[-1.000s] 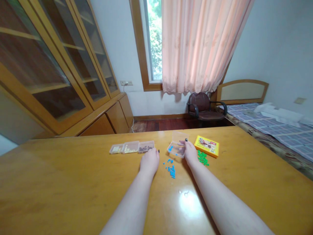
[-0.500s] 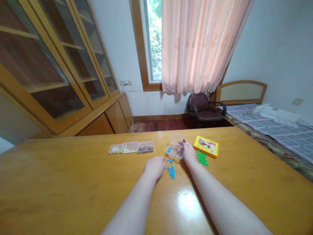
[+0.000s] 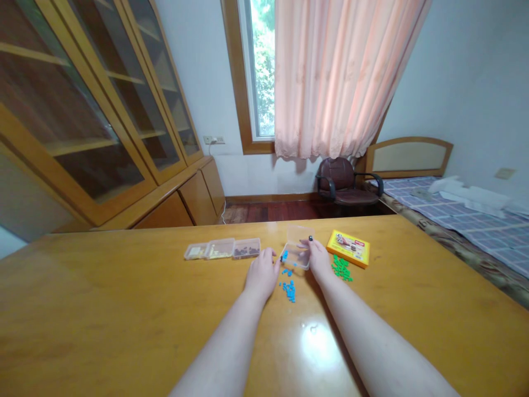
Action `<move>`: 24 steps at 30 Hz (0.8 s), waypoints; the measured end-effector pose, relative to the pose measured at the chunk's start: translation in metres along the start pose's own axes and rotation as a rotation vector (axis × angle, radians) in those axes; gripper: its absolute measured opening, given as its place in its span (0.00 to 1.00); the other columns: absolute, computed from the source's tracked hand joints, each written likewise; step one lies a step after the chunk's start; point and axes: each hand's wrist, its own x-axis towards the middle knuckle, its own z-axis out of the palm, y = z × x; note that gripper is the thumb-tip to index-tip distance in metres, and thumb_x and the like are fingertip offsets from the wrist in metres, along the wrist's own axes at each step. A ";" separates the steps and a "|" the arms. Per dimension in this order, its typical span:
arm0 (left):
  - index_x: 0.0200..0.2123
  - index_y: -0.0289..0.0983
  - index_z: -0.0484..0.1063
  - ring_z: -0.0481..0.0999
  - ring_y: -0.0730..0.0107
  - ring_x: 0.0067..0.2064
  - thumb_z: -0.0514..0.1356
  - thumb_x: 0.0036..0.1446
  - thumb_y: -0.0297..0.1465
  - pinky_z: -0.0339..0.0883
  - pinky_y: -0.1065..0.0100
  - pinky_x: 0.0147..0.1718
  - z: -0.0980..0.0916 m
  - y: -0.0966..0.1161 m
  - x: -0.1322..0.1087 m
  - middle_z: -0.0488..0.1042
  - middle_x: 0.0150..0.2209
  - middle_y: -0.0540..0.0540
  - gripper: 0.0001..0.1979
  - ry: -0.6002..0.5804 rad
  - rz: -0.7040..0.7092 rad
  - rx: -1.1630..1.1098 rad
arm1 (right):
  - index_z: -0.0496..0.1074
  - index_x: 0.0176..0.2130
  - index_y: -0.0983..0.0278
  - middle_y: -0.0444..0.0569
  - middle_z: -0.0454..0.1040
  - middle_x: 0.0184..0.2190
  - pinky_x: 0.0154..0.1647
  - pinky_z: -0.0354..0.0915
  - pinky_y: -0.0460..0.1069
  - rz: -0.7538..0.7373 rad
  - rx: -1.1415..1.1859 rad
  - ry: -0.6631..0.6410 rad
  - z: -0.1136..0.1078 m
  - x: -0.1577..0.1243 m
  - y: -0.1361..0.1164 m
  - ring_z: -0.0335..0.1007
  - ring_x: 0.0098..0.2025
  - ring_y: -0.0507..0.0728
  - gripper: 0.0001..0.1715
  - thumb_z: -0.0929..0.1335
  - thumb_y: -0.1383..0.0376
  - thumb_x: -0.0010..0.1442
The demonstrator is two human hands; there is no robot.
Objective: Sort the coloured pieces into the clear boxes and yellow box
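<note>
Left hand (image 3: 261,273): palm down on the worktop (image 3: 124,309), fingers curled in narrow, tips just beside the left corner of the clear box (image 3: 294,257). Touching that corner or just short of it: cannot tell. Any piece pinched between the fingertips: too small to make out.

Right hand (image 3: 319,256): closed on the right side of the clear box, one dark-nailed finger laid over its far rim.

Clear box: toward the middle of the far edge of the worktop, between the two hands, lid (image 3: 300,233) standing open behind it. Contents blurred; a speck of blue at the left corner.

Blue pieces (image 3: 290,288): loose scatter on the worktop just nearside of the box, between the two wrists.

Green pieces (image 3: 341,268): small heap just right of the right hand, in front of a yellow carton (image 3: 349,246).

Row of three small boxes (image 3: 223,248): left of the left hand, apart from it; fillings pale to dark, otherwise unreadable.

Both forearms cut off at the bottom edge of the view.
</note>
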 end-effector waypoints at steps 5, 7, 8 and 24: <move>0.39 0.39 0.64 0.69 0.66 0.41 0.50 0.57 0.36 0.59 0.67 0.39 0.009 0.001 -0.002 0.68 0.39 0.45 0.10 -0.149 0.146 0.077 | 0.70 0.33 0.64 0.48 0.75 0.27 0.22 0.64 0.48 0.012 0.014 0.107 -0.005 0.005 0.004 0.67 0.20 0.52 0.22 0.63 0.49 0.50; 0.39 0.40 0.65 0.68 0.65 0.43 0.51 0.56 0.37 0.59 0.66 0.40 0.012 0.002 -0.002 0.68 0.40 0.45 0.10 -0.183 0.212 0.094 | 0.70 0.33 0.65 0.49 0.76 0.28 0.23 0.63 0.47 -0.010 0.002 0.093 -0.003 0.006 0.009 0.67 0.20 0.52 0.22 0.63 0.49 0.50; 0.40 0.40 0.65 0.68 0.65 0.43 0.51 0.56 0.36 0.59 0.66 0.40 0.013 0.002 -0.002 0.68 0.40 0.45 0.10 -0.194 0.229 0.101 | 0.70 0.33 0.65 0.49 0.76 0.28 0.23 0.63 0.47 -0.021 -0.003 0.086 -0.003 0.006 0.010 0.67 0.20 0.51 0.23 0.63 0.49 0.50; 0.40 0.37 0.65 0.70 0.65 0.42 0.47 0.59 0.32 0.59 0.66 0.38 0.015 0.003 0.001 0.70 0.40 0.43 0.10 -0.224 0.166 0.123 | 0.70 0.33 0.65 0.50 0.75 0.29 0.22 0.63 0.47 -0.025 -0.020 0.041 -0.002 0.005 0.011 0.66 0.20 0.51 0.25 0.64 0.47 0.48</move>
